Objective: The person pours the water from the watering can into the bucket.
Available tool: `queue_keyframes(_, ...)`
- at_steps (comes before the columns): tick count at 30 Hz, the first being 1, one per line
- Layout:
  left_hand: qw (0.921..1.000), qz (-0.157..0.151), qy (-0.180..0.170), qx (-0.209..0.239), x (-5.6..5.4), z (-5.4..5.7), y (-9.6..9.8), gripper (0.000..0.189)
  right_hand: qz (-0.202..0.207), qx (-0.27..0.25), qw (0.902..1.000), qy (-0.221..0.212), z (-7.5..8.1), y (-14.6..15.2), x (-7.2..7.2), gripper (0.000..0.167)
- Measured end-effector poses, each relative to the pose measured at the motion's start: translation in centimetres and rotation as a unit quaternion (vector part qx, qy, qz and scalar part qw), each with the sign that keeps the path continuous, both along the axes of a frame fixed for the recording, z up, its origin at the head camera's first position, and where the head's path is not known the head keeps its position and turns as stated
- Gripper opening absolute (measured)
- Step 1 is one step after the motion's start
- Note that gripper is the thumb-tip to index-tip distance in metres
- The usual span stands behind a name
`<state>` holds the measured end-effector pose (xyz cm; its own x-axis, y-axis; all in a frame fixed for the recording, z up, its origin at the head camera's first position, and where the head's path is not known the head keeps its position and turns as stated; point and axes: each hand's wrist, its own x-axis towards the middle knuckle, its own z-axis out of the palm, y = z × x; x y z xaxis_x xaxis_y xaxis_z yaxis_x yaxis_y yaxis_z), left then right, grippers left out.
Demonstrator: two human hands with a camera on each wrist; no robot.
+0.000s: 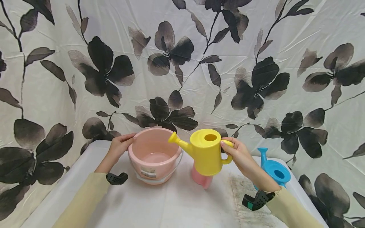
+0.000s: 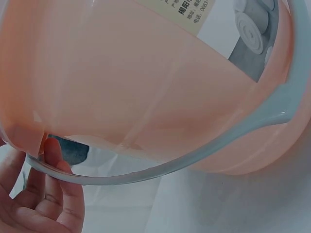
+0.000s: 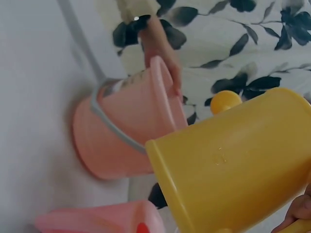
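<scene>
A pink bucket (image 1: 155,155) with a pale grey handle stands upright on the white table. My left hand (image 1: 121,145) grips its left rim; in the left wrist view its fingers (image 2: 65,194) curl at the rim by the end of the handle (image 2: 146,174). My right hand (image 1: 236,153) holds a yellow watering can (image 1: 206,155) by its handle, thumb on top. The can hangs above the table, near upright, its spout (image 1: 180,142) over the bucket's right rim. In the right wrist view, the can's body (image 3: 233,165) overlaps the bucket (image 3: 131,121).
Below and partly behind the yellow can stands a pink plastic thing (image 1: 201,180), its upper part hidden. A blue watering can (image 1: 275,171) is at the right, partly behind my right forearm. A beige, worn-looking mat (image 1: 242,196) lies on the table (image 1: 171,205). Flower-printed cloth (image 1: 199,95) hangs behind.
</scene>
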<state>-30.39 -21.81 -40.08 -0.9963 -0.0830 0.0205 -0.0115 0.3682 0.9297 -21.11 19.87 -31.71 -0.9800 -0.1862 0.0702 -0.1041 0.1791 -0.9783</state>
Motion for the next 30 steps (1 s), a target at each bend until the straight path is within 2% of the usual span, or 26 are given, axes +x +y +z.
queue_keyframes(14, 1.0000, -0.008, 0.002, -0.002, 0.0, -0.2, -0.2, 0.049, 0.008, 0.030, 0.9995, 0.009, 0.5, -1.4, -2.7, 0.041)
queue_keyframes(23, 1.0000, -0.008, 0.004, -0.003, 0.0, -0.3, -0.3, 0.049, -0.002, 0.046, 0.9989, 0.004, 1.0, -1.8, -3.4, 0.041)
queue_keyframes(30, 0.9999, -0.008, 0.006, -0.002, -0.1, -0.2, -0.3, 0.049, 0.014, 0.059, 0.9981, 0.007, 1.4, -2.1, -3.9, 0.041)
